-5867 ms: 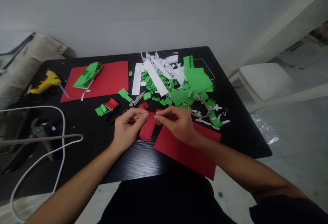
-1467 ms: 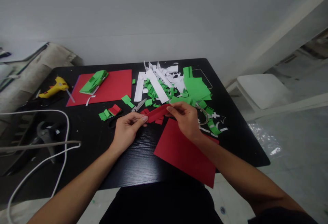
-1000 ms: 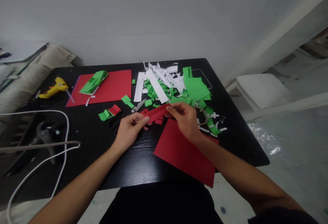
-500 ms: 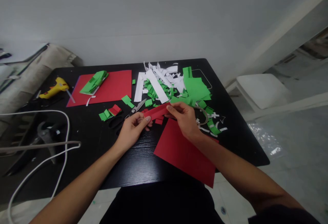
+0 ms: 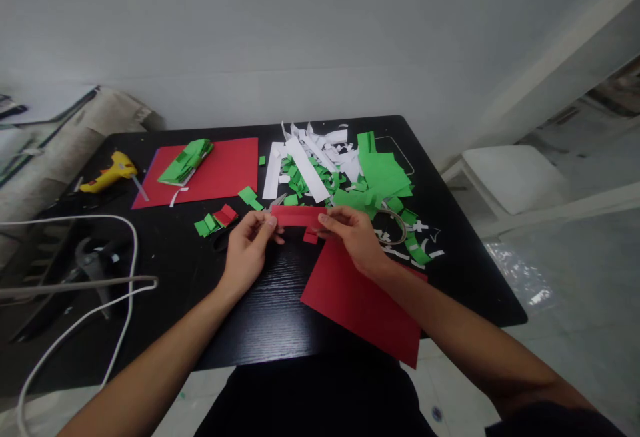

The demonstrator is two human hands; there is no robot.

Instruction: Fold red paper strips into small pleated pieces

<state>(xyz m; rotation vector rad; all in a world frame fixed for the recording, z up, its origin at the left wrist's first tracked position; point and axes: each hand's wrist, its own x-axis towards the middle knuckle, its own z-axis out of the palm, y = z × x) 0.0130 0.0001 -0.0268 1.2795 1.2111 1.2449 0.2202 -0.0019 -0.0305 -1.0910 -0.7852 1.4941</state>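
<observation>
A folded strip of red paper (image 5: 299, 216) stretches level between my two hands, above the table. My left hand (image 5: 250, 240) pinches its left end between thumb and fingers. At the other end, my right hand (image 5: 353, 233) grips it the same way. Below my right hand and forearm lies a larger red sheet (image 5: 357, 297), its lower corner past the table's front edge. Scissors (image 5: 225, 238) rest beside my left hand, mostly hidden by it and the strip. Small red pieces (image 5: 311, 235) lie just under the strip.
Green and white paper scraps (image 5: 310, 170) are heaped at the back, with green sheets (image 5: 385, 173) to their right. A tape roll (image 5: 393, 227) lies by my right hand. On the left are a yellow glue gun (image 5: 113, 171), pliers (image 5: 90, 263) and a white cable (image 5: 133, 257).
The red strip has turned from slanting up at the right to level. My left hand has moved slightly up and left; my right hand has shifted a little left and down.
</observation>
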